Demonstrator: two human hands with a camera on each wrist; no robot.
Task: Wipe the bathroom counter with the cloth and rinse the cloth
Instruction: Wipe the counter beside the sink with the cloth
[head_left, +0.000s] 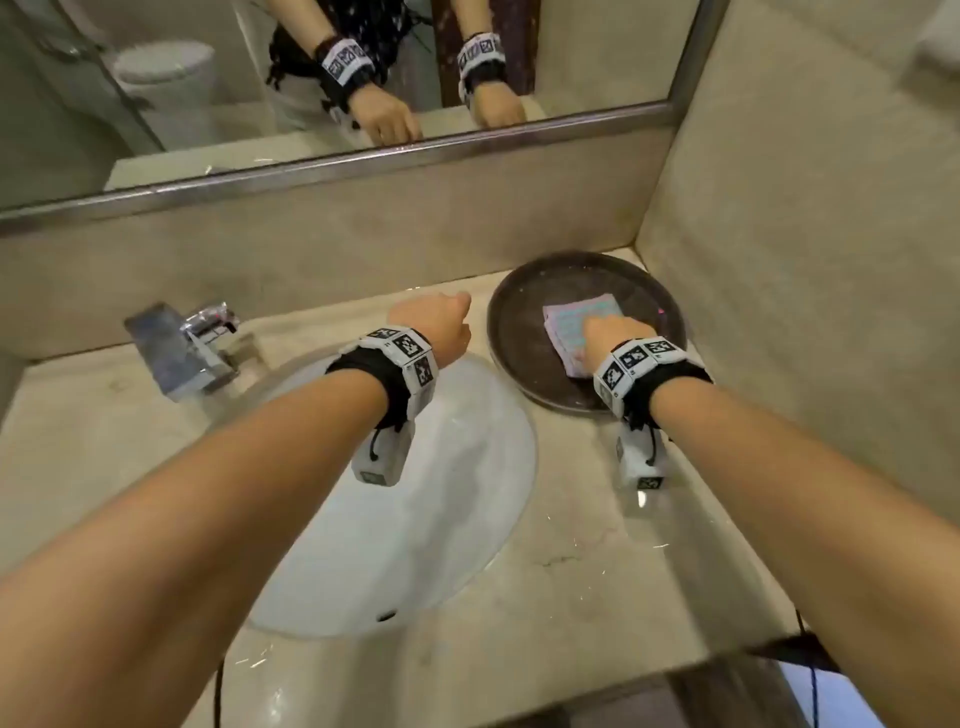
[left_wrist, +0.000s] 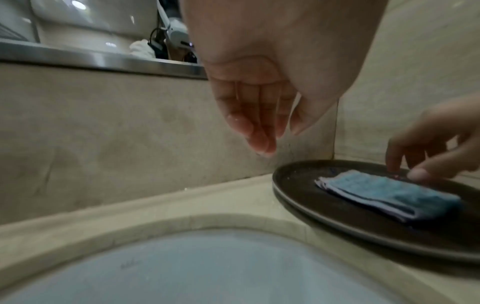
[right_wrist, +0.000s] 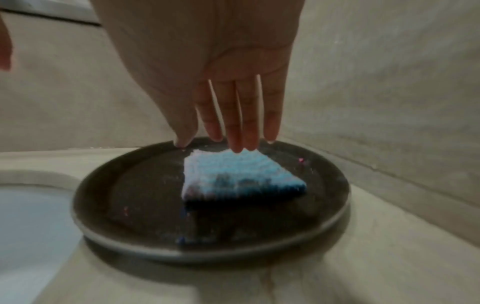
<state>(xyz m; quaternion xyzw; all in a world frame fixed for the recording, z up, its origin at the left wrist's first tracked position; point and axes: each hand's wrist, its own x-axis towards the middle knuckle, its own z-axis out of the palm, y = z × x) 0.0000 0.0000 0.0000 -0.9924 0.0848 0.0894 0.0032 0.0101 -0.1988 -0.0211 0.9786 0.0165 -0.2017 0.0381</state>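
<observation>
A folded blue cloth (head_left: 574, 325) lies on a dark round tray (head_left: 519, 332) in the counter's back right corner. My right hand (head_left: 615, 332) is over the cloth. In the right wrist view its straight fingers (right_wrist: 235, 131) point down, and their tips meet the far edge of the cloth (right_wrist: 241, 172) on the tray (right_wrist: 124, 205). My left hand (head_left: 436, 322) hovers above the counter just left of the tray. The left wrist view shows that hand (left_wrist: 259, 131) empty, fingers hanging relaxed, with the cloth (left_wrist: 384, 195) and my right hand (left_wrist: 428, 158) to its right.
The beige stone counter (head_left: 597, 561) holds a white oval sink (head_left: 415, 519) with a chrome faucet (head_left: 192, 348) at the back left. A mirror (head_left: 260, 104) spans the back wall. A stone side wall (head_left: 805, 260) stands close on the tray's right.
</observation>
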